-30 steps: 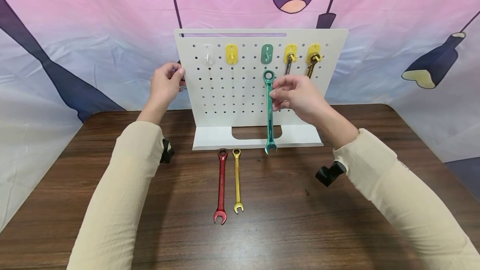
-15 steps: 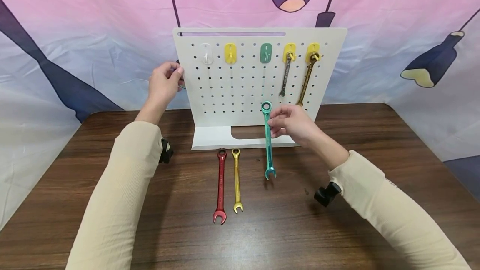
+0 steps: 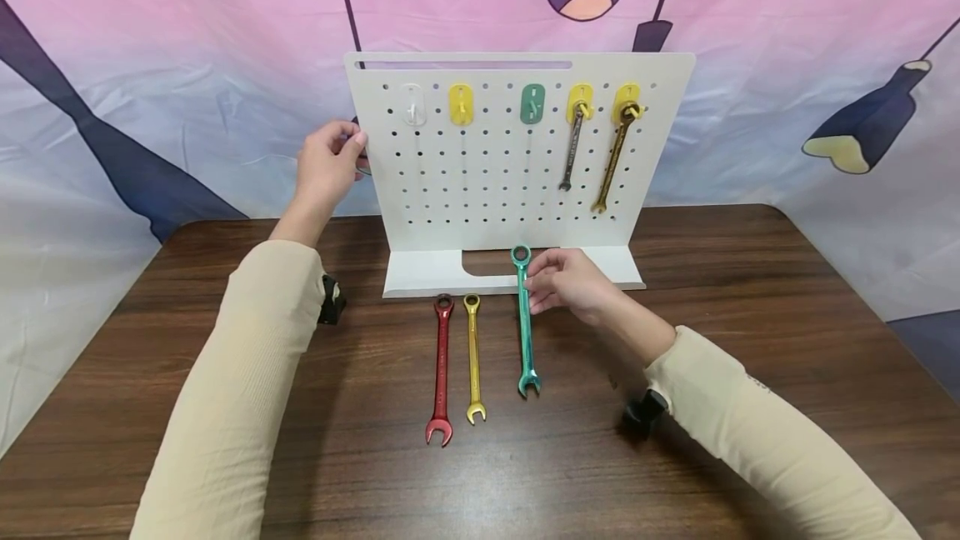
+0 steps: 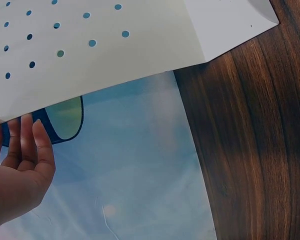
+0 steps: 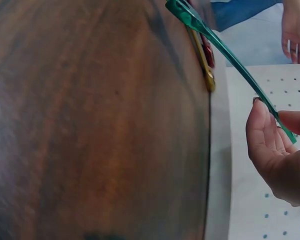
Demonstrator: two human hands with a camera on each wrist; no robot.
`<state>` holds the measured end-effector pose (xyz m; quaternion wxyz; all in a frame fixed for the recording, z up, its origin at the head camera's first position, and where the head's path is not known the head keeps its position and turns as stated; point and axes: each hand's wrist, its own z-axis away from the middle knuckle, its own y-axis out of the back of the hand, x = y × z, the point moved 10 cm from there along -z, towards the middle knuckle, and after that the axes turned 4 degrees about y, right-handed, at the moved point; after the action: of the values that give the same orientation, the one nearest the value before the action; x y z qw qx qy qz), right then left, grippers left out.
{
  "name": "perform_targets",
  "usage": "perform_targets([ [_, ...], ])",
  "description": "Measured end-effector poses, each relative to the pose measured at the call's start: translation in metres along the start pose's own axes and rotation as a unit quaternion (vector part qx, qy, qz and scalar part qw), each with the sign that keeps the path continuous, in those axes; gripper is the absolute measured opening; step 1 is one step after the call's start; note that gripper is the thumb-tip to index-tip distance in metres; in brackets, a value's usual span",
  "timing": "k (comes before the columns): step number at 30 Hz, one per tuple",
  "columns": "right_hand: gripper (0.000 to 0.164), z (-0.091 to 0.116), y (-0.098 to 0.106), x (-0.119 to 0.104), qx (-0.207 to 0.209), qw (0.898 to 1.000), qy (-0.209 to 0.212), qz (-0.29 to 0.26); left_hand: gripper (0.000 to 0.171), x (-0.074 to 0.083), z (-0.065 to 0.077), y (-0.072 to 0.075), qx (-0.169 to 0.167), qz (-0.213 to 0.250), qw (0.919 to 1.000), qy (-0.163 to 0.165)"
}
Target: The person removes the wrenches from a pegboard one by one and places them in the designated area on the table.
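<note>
My right hand (image 3: pixel 566 283) pinches a shiny green combination wrench (image 3: pixel 524 332) near its ring end, between thumb and fingers. The wrench hangs in front of the pegboard's base, open end toward me; in the right wrist view its shadow falls on the table apart from it. My left hand (image 3: pixel 327 161) grips the left edge of the white pegboard (image 3: pixel 487 190), the thumb at the edge and other fingertips partly hidden behind it. To the left of the green wrench, a yellow wrench (image 3: pixel 474 357) and a larger red wrench (image 3: pixel 441 365) lie side by side on the table.
Along the pegboard's top run a clear hook (image 3: pixel 413 105), a yellow hook (image 3: pixel 461 105) and a green hook (image 3: pixel 532 104), all bare. Farther right, a dark grey wrench (image 3: pixel 572 152) and a bronze wrench (image 3: pixel 614 161) hang from yellow hooks. Printed cloth (image 3: pixel 225 65) hangs behind the brown table (image 3: pixel 337 457).
My right hand has brought the green wrench down from in front of the board toward the table, slightly left and nearer me. The left hand has stayed at the board's edge.
</note>
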<state>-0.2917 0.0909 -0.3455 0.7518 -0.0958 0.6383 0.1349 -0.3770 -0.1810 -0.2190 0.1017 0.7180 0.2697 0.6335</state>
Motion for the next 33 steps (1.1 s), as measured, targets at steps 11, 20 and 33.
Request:
perform_targets([
  [11, 0.009, -0.001, -0.013, 0.026, -0.021, 0.999, -0.035, 0.009, 0.031, 0.001, -0.001, 0.0, -0.003, -0.001, 1.0, 0.003],
  [20, 0.009, -0.002, -0.019, 0.036, -0.035, 0.998, -0.05, 0.003, 0.031, 0.0, -0.002, 0.0, -0.003, 0.0, 1.0, 0.007],
  [33, 0.009, 0.0, -0.025, 0.044, -0.052, 0.997, -0.058, 0.008, 0.03, -0.001, -0.002, 0.0, -0.004, 0.005, 1.0, 0.005],
])
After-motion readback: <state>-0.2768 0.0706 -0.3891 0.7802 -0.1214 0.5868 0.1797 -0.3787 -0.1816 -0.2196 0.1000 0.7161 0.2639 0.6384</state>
